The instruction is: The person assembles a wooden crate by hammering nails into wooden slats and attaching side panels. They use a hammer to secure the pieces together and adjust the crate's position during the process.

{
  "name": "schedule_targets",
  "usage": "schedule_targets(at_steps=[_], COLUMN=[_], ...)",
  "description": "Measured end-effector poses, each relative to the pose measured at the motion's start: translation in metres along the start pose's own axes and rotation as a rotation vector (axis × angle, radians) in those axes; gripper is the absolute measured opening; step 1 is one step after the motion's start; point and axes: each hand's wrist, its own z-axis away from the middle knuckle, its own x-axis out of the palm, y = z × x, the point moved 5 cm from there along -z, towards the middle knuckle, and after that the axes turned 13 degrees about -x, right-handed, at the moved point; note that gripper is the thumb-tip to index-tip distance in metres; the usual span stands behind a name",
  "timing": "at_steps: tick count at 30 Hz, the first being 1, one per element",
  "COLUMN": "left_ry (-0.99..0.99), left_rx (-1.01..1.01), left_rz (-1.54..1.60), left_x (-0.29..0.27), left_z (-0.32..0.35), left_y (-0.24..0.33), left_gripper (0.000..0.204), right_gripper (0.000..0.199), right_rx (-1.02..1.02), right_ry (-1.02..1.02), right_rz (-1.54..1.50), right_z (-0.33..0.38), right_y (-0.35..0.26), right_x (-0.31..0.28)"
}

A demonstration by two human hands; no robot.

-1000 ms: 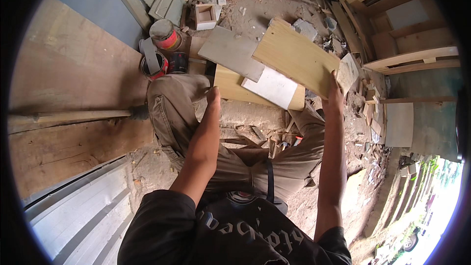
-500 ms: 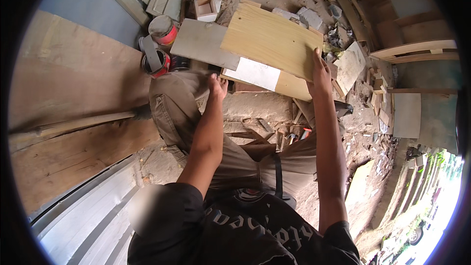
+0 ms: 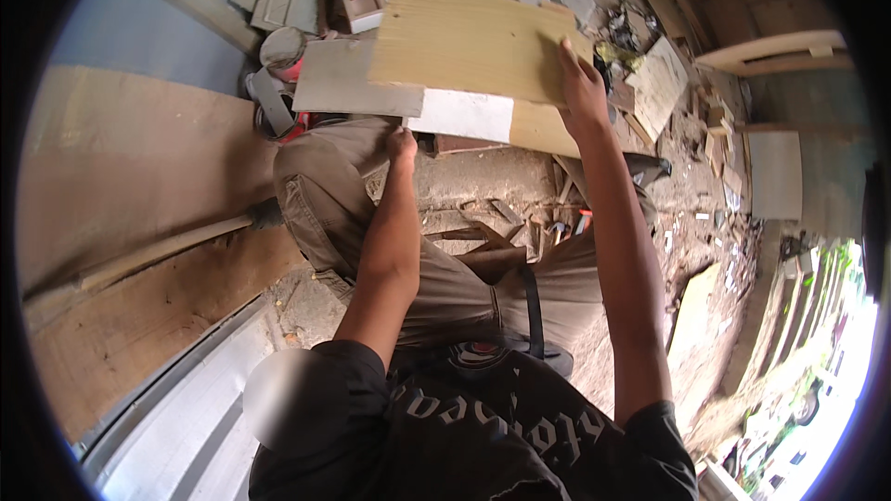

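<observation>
My right hand (image 3: 585, 88) grips the right end of a yellowish plywood panel (image 3: 469, 42), its thumb lying on top and its other fingers mostly hidden. Under that panel, a second board (image 3: 461, 114), part white and part tan, shows along the near side. A thin grey panel (image 3: 353, 77) sticks out to the left, partly covered by the plywood. My left hand (image 3: 402, 144) is closed at the near left corner of the white-and-tan board, just below the grey panel's edge; its fingertips are hard to see. My knees are bent on either side below the boards.
Red paint cans (image 3: 281, 49) stand at the left, one with a flat grey blade in it. A small wooden box (image 3: 362, 5) lies beyond. Offcuts, rubble and a loose board (image 3: 657, 90) litter the right. Tools with red parts (image 3: 583, 220) lie between my legs.
The plywood panel has shifted left and away and is now less slanted, with my right hand still on it. My left hand has moved slightly with the boards. The whole view has shifted a little.
</observation>
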Motion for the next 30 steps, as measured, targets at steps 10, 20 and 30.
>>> schedule_targets(at_steps=[10, 20, 30], left_ry=[-0.031, 0.096, 0.03], left_rx=[-0.166, -0.206, -0.22], left_rz=[0.291, 0.583, 0.275], left_x=[-0.019, -0.024, -0.022], left_z=[-0.076, -0.047, -0.039], left_y=[-0.04, -0.023, -0.011], left_gripper=[0.045, 0.03, 0.028], right_gripper=[0.057, 0.061, 0.05], right_rx=[-0.012, -0.165, -0.111], right_ry=[0.001, -0.037, 0.028], right_rz=[-0.03, -0.044, -0.056], right_z=[-0.004, -0.015, -0.003], right_y=[-0.013, -0.007, -0.003], right_x=[0.03, 0.037, 0.017])
